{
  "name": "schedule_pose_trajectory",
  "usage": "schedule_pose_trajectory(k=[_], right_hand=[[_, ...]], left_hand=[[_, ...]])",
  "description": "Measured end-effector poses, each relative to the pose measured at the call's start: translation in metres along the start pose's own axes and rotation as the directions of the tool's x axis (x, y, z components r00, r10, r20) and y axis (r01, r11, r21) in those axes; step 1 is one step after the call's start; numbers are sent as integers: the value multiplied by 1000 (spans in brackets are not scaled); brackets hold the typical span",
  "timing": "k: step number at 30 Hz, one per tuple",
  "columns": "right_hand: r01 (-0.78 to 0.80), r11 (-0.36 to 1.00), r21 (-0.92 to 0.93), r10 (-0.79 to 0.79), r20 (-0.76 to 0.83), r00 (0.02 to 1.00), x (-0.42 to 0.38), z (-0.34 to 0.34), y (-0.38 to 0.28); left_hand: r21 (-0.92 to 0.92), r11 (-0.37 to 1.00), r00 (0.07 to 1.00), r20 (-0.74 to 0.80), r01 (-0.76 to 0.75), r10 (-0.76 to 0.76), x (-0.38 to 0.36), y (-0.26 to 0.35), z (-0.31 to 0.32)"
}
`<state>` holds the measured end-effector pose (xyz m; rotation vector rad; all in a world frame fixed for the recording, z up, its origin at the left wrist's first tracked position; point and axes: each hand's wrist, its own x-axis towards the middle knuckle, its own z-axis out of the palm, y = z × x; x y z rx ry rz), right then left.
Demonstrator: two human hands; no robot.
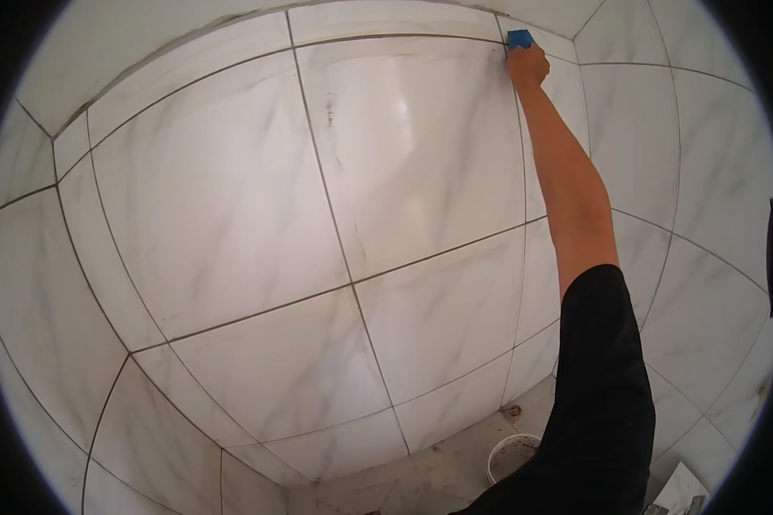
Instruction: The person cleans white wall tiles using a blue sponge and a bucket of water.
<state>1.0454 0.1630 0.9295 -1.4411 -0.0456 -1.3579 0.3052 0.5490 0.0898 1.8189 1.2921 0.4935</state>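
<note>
My right hand is stretched up to the upper right of the tiled wall, its fingers closed round a small blue piece. The blue piece is against the wall near a joint between tiles, just below the top edge; its exact kind is too small to make out. Around it are large white marble-look tiles with grey veins and dark joint lines. Smudges mark the tile left of my forearm. My left hand is out of view.
A white bucket stands on the dusty floor, partly hidden by my black sleeve. Behind it is a round floor opening. A tile piece lies at the lower right. Tiled side walls meet the wall at both sides.
</note>
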Motion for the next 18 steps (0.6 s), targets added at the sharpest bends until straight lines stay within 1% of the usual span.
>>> schedule_pose_trajectory(k=[1,2,3,4,5,6,7,8,9,10,11,12,14,15,16,17,18], right_hand=[[157,987,-9,-158,-51,986,-17,6,-9],[315,949,-20,-315,-103,943,-39,18,-29],[416,905,94,-394,-184,900,-64,39,-51],[429,897,102,-418,-115,901,-99,43,-87],[448,885,128,-434,-123,892,-140,48,-125],[564,793,230,-533,-188,825,-175,50,-157],[497,761,417,-526,-50,849,-206,26,-194],[428,633,645,-574,19,819,-225,23,-220],[412,513,753,-695,83,714,-240,5,-243],[561,393,729,-820,2,572,-251,-12,-258],[701,330,632,-879,-65,472,-261,-17,-272],[701,326,634,-878,-72,473,-256,-23,-272],[882,298,364,-941,-40,335,-239,-30,-261],[924,288,251,-958,88,274,-220,-24,-245],[935,247,253,-969,33,247,-197,-9,-215],[931,214,295,-977,69,203,-166,-8,-182],[936,224,271,-973,6,231,-132,8,-140]], left_hand=[[-3,1000,1000,-2,8,-8,-6,-5,-3],[-12,1000,1000,-5,15,-15,-12,-9,-1],[-15,1000,1000,-8,25,-25,-22,-14,-2],[-17,999,999,-11,35,-35,-31,-20,-3],[-18,999,999,-13,41,-41,-40,-24,-3],[-13,999,999,-16,47,-47,-49,-29,-7],[-7,999,999,-20,47,-47,-55,-33,-11],[-1,999,999,-24,43,-43,-58,-34,-15],[0,999,999,-28,36,-36,-60,-35,-16],[1,1000,999,-34,29,-29,-59,-35,-19],[3,1000,999,-41,24,-24,-58,-36,-22],[-1,1000,999,-48,24,-24,-51,-35,-21],[106,994,993,117,-32,20,-28,-30,-22],[107,994,993,113,-31,19,-27,-43,-24],[347,926,984,142,-152,109,-34,-66,-22],[556,787,962,193,-268,191,-47,-83,-20],[552,788,961,199,-273,193,-42,-86,-19]])
